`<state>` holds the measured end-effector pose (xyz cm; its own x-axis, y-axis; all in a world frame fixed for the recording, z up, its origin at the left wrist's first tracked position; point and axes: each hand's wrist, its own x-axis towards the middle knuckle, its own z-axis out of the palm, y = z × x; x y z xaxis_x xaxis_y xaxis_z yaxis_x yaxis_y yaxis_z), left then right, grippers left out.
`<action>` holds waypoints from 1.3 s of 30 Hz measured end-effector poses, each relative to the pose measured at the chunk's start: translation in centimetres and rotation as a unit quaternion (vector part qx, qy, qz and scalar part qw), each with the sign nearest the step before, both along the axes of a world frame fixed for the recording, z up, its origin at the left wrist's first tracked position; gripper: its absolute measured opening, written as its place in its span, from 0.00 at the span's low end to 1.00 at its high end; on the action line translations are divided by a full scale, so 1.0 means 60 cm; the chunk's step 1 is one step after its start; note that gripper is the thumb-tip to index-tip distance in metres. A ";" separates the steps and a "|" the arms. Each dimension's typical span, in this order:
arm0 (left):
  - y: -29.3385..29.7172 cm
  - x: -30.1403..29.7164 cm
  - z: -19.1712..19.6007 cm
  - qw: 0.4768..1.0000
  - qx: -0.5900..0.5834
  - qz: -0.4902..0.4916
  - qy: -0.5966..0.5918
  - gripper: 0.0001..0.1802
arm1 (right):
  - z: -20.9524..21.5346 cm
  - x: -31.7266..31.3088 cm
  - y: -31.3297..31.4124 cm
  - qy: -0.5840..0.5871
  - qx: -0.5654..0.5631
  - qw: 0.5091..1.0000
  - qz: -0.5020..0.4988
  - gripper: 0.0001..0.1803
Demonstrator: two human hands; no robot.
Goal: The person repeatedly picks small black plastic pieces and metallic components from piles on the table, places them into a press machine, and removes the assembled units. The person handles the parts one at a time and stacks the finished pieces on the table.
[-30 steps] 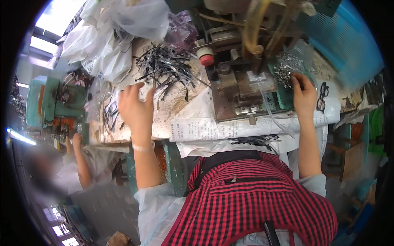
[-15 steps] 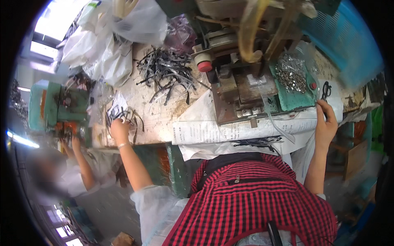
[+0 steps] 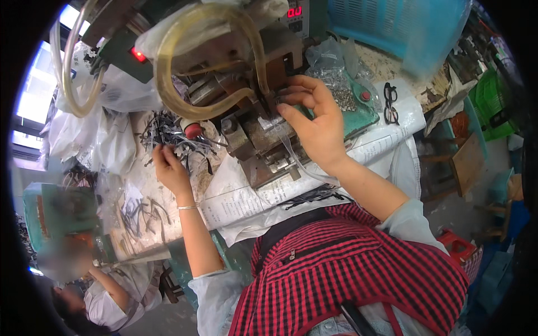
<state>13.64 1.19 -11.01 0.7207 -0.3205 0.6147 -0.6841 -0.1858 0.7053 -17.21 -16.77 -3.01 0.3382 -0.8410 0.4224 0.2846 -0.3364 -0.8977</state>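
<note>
My right hand (image 3: 319, 123) reaches in at the small bench press (image 3: 255, 140). Its thumb and fingertips curl close together beside the press's upright tool, and whatever lies between them is hidden. From the press bed a clear plastic strap (image 3: 297, 155) trails down under my right wrist. My left hand (image 3: 172, 172) is at the near edge of a heap of black and grey strips (image 3: 162, 130), left of a red push button (image 3: 193, 131). Its fingers are drawn together, and I cannot see what they hold. Small metal pieces (image 3: 342, 98) lie on a green tray (image 3: 364, 112) right of the press.
A thick yellowish hose (image 3: 165, 73) loops above the press. A blue plastic crate (image 3: 372, 25) stands behind. Loose strips (image 3: 143, 215) lie at the bench's left, and more black strips (image 3: 316, 196) near my apron. A co-worker (image 3: 112, 297) sits at a green machine (image 3: 61, 213) on the left.
My right hand has moved from the tray's right side to the press tool. My left hand has left the small bunch of strips and come up beside the larger heap. The view has turned.
</note>
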 end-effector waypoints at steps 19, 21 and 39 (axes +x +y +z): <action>-0.102 -0.388 0.197 0.540 -0.039 -0.404 0.737 0.18 | -0.085 -0.160 -0.088 0.371 -0.172 0.912 -0.030 0.15; -0.107 -0.393 0.188 0.523 -0.071 -0.417 0.740 0.17 | -0.091 -0.176 -0.088 0.333 -0.180 0.924 -0.062 0.15; -0.030 -0.378 0.137 0.647 0.006 -0.489 0.585 0.16 | -0.119 -0.144 -0.096 0.486 -0.272 0.811 -0.177 0.06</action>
<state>-9.04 -0.60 -2.78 0.1397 -0.9745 -0.1755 0.5215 -0.0782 0.8496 -25.85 -22.55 -10.15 0.5118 -0.7364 0.4424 -0.6705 -0.6644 -0.3302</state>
